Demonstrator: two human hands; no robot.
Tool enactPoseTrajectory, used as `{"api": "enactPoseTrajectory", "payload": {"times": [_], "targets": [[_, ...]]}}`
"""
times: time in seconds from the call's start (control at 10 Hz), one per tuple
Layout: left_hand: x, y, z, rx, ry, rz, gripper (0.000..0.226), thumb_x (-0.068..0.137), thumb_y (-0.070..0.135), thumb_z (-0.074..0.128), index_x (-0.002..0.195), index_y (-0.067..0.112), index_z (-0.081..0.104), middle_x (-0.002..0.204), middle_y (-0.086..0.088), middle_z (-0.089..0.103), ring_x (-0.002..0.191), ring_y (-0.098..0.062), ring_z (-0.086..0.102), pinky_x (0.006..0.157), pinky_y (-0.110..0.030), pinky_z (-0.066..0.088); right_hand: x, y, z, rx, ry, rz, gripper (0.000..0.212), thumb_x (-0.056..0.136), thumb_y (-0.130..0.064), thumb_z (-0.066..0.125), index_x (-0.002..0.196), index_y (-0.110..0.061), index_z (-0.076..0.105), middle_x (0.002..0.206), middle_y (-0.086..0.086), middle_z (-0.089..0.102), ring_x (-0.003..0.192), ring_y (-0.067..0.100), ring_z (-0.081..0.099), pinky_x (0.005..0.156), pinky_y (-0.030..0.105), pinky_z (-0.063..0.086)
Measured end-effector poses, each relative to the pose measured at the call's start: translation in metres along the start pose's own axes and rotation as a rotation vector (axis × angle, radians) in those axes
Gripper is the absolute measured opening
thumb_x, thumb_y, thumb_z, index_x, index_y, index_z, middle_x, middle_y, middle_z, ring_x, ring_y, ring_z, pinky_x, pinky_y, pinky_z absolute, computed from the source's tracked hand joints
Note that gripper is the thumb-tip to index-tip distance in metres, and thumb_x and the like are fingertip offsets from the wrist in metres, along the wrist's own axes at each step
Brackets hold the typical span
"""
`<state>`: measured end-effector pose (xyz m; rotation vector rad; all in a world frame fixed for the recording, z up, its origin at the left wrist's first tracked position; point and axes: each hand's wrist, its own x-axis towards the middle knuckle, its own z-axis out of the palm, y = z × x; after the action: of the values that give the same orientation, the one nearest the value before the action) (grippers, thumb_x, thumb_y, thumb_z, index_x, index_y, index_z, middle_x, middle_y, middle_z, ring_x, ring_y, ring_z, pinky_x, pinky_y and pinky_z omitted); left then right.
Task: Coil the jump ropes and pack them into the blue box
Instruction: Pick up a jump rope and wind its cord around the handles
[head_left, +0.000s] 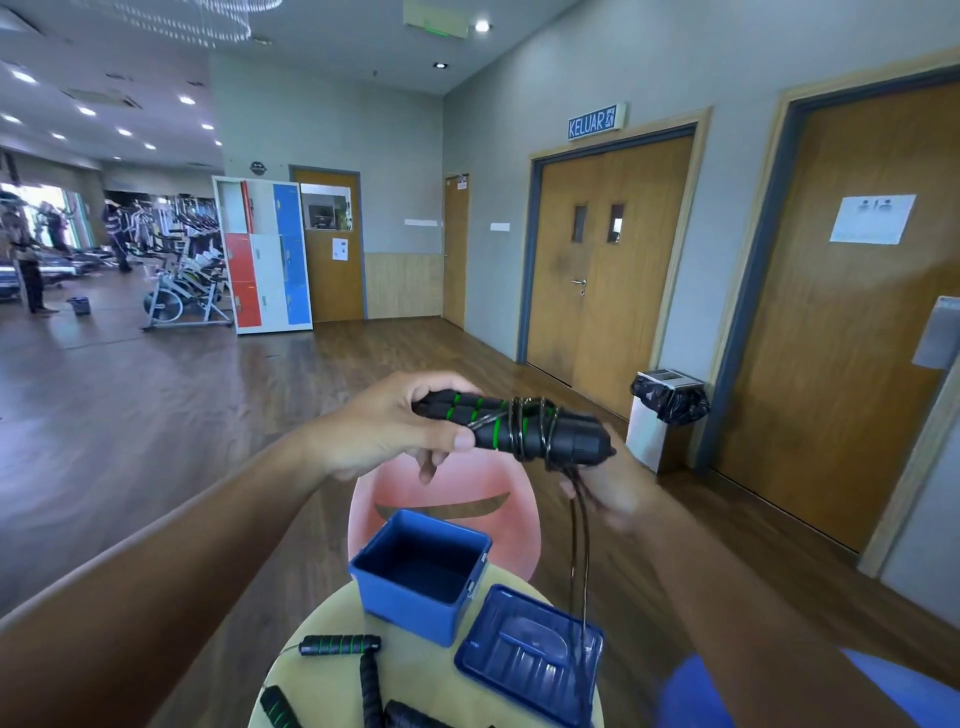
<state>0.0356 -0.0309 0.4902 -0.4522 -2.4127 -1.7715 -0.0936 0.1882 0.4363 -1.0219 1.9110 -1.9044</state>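
Observation:
My left hand (384, 431) grips the two black, green-striped handles of a jump rope (519, 428), held side by side above the table with several turns of thin dark cord wound around them. Just below their right end my right hand (613, 486) pinches the loose cord (579, 551), which hangs down towards the lid. The blue box (418, 577) stands open and empty on the round yellow table (415, 675). Its blue lid (530, 652) lies beside it to the right. More black jump rope handles (340, 645) lie on the table near its front.
A pink chair (452, 493) stands behind the table. A white bin with a black bag (665, 415) stands by the right wall beside wooden doors. Exercise bikes, coloured lockers and people are far off at the left across a wooden floor.

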Motion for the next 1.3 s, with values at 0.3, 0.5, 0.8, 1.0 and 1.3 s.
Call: {"api": "enactPoseTrajectory", "payload": {"times": [0.3,0.5,0.8,1.0,1.3], "targets": [[0.020,-0.008,0.011,0.017,0.353,-0.053,0.030,0.083,0.014,0.080,0.110,0.007,0.071,0.065,0.000,0.051,0.053,-0.010,0.047,0.050,-0.029,0.051,-0.004,0.011,0.032,0.136,0.147,0.110,0.034,0.103,-0.031,0.047,0.093,-0.008,0.070,0.059,-0.002,0.054,0.041,0.010,0.038,0.041,0.022,0.028],[0.038,-0.019,-0.011,0.412,0.653,0.005,0.050,0.071,0.033,0.091,0.111,0.019,0.064,0.092,0.001,0.067,0.067,-0.013,0.062,0.060,-0.027,0.054,-0.019,0.015,0.032,-0.156,-0.052,0.160,0.020,0.097,-0.031,0.058,0.100,-0.015,0.071,0.062,-0.007,0.055,0.049,0.010,0.042,0.045,0.019,0.036],[0.024,-0.051,-0.021,0.814,0.353,-0.041,0.067,0.067,0.022,0.093,0.126,0.026,0.061,0.110,0.004,0.065,0.102,-0.018,0.066,0.092,-0.042,0.053,-0.007,-0.026,0.005,-0.718,-0.037,-0.177,0.028,0.097,-0.032,0.060,0.076,-0.016,0.070,0.060,-0.004,0.051,0.056,0.008,0.039,0.056,0.032,0.030],[0.013,-0.030,-0.003,0.445,0.072,-0.076,0.064,0.068,0.010,0.093,0.123,0.024,0.063,0.111,0.002,0.075,0.107,-0.015,0.070,0.099,-0.035,0.053,0.014,-0.054,-0.014,-0.504,0.063,-0.267,0.022,0.084,-0.031,0.075,0.083,-0.009,0.076,0.075,0.007,0.072,0.066,0.010,0.058,0.066,0.029,0.045],[-0.002,-0.007,0.015,0.052,-0.031,0.093,0.060,0.064,0.036,0.093,0.118,0.027,0.069,0.116,-0.028,0.063,0.100,-0.030,0.061,0.089,-0.041,0.047,0.000,-0.029,-0.022,-0.082,-0.245,0.094,0.022,0.095,-0.016,0.059,0.090,0.001,0.073,0.082,0.021,0.071,0.082,0.031,0.065,0.086,0.033,0.054]]}}
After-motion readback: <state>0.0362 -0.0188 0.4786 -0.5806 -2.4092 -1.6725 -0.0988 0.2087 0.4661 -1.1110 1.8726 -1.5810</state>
